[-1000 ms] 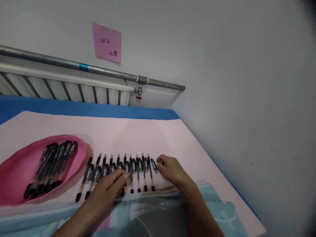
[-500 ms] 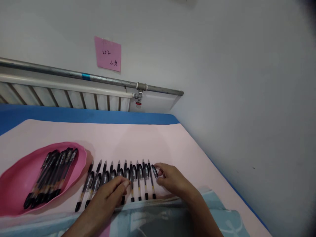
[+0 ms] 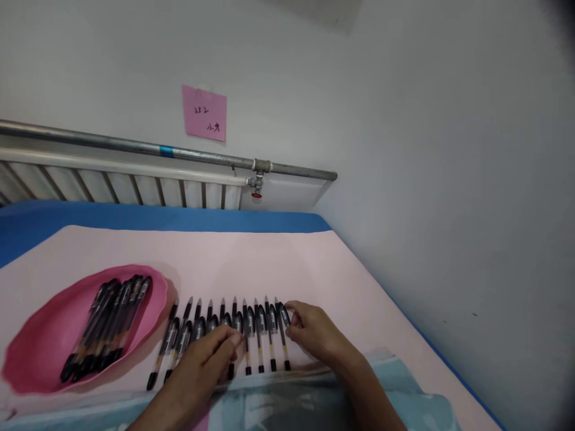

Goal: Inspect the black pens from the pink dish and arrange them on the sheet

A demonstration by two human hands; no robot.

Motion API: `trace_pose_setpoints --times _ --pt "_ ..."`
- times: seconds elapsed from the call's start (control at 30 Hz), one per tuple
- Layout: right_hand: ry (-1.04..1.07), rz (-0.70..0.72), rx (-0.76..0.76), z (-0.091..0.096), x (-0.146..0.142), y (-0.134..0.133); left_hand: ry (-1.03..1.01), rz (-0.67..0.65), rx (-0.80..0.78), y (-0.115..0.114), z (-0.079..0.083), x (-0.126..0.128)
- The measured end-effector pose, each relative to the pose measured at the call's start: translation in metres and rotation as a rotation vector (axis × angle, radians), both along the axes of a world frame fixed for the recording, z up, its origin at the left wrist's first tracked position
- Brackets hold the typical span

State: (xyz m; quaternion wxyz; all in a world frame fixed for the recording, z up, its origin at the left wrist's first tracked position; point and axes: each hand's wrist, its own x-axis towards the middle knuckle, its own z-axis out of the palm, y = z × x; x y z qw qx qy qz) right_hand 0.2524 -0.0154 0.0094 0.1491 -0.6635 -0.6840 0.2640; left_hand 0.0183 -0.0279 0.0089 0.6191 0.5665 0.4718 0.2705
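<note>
The black pen cap [image 3: 284, 314] has a clear lower part with small pale print, and it leans a little, its rounded end toward 11 o'clock. It is near 6 o'clock of the view, just beside the last pen [image 3: 284, 347] at the 3 o'clock end of the row. The pens of this row [image 3: 259, 350] are clear-barrelled, with a yellowish band, and their tips point to 12 o'clock. The right hand [image 3: 314, 328] is clamped on the cap between thumb and forefinger. The left hand [image 3: 209, 353] lies over the row at 7 o'clock with its fingers curled; I cannot tell if it grips something. Compared with half a second ago, the cap is closer to the last pen, while the left hand remains over the same pens.
</note>
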Motion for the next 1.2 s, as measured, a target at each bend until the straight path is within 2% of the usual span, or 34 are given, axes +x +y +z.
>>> trace_pose_setpoints --times 0.2,0.33,0.4,0.47,0.53,0.57,0.63,0.7,0.87,1.2 --pt "-0.019 0.016 0.025 0.002 -0.003 0.001 -0.010 0.019 -0.014 0.000 -0.001 0.001" --pt "-0.032 0.002 0.038 0.006 -0.002 0.000 0.095 0.087 0.128 0.011 0.010 -0.011" --pt "-0.036 -0.057 0.049 0.005 0.000 0.002 0.208 0.205 0.261 0.024 0.019 -0.031" --pt "-0.055 -0.124 0.068 0.004 0.002 0.005 0.368 0.426 0.381 0.038 0.028 -0.061" --pt "-0.051 -0.145 0.076 0.001 0.003 0.008 0.549 0.642 0.451 0.051 0.033 -0.096" --pt "-0.045 -0.146 0.082 0.000 0.004 0.009 0.651 0.725 0.431 0.056 0.034 -0.113" --pt "-0.033 -0.142 0.086 -0.003 0.004 0.011 0.907 0.719 0.321 0.064 0.032 -0.139" --pt "-0.024 -0.141 0.090 -0.005 0.005 0.012 1.005 0.667 0.253 0.069 0.026 -0.155" --pt "0.000 -0.142 0.104 -0.012 0.008 0.014 1.072 0.602 0.200 0.073 0.012 -0.163" --pt "-0.037 -0.107 0.080 -0.009 0.005 0.011 1.041 0.600 0.162 0.070 0.011 -0.162"
